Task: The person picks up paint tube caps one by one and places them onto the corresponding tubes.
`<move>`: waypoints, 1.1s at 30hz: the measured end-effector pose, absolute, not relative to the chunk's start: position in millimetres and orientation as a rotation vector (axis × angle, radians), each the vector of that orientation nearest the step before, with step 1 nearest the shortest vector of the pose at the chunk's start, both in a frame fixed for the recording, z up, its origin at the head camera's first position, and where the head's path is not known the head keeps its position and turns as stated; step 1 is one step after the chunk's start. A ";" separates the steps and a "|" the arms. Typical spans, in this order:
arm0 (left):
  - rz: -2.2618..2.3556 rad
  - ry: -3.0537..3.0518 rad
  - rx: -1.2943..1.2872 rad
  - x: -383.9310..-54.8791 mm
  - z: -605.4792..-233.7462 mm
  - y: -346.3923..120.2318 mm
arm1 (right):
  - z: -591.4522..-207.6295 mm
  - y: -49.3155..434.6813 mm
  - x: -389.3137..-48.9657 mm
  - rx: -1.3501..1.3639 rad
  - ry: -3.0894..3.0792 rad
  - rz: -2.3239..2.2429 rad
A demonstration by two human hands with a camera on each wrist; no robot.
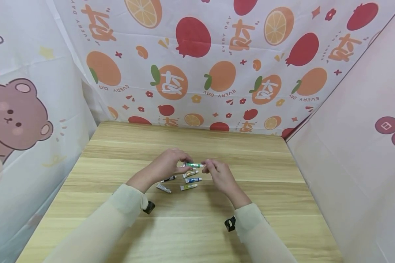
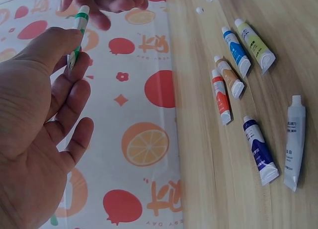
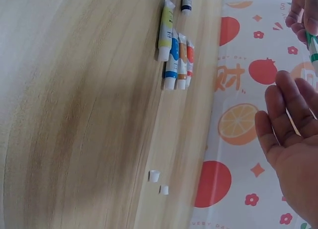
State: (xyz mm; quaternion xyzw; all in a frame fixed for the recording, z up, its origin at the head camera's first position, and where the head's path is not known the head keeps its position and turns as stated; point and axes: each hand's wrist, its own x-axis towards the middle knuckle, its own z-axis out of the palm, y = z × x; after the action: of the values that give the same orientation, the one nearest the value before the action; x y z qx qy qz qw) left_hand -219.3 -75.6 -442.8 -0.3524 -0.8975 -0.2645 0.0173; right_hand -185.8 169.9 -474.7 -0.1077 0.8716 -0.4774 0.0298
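My left hand (image 1: 170, 164) pinches a small green paint tube (image 1: 193, 165) between thumb and fingers, above the table. The tube's white cap end points toward my right hand (image 1: 217, 173). In the left wrist view the white cap (image 2: 83, 10) shows uncovered, with right-hand fingers close behind and beside it. The right wrist view shows the other fingers (image 3: 280, 107) loosely spread, holding nothing. Nearby on the table lie a yellow tube (image 2: 254, 44), a blue tube (image 2: 236, 51), an ochre tube (image 2: 229, 76) and an orange-red tube (image 2: 221, 96).
A dark violet tube (image 2: 260, 149) and a white tube (image 2: 294, 142) lie nearer the left forearm. Two loose small white caps (image 3: 154, 176) sit on the wooden table (image 1: 266, 204). A fruit-print cloth (image 1: 197, 73) hangs behind, with pale printed cloths at both sides.
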 end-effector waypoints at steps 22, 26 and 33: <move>-0.836 -2.794 -1.096 -217.6 -438.7 -75.5 | -474.7 168.7 -186.0 -0.366 2.725 -1.422; -0.836 -2.807 -1.078 -217.5 -438.3 -76.7 | -472.6 169.2 -184.8 -0.336 2.677 -1.494; -0.845 -2.789 -1.075 -218.8 -440.4 -74.7 | -472.2 165.9 -186.2 -0.385 2.708 -1.504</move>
State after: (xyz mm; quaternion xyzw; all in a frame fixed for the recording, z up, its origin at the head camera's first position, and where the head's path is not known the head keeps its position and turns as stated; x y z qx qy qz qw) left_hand -218.8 -74.7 -440.4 -0.3460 -0.8978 -0.2719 0.0176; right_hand -186.2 165.9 -472.2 -0.1233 0.8675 -0.4818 0.0100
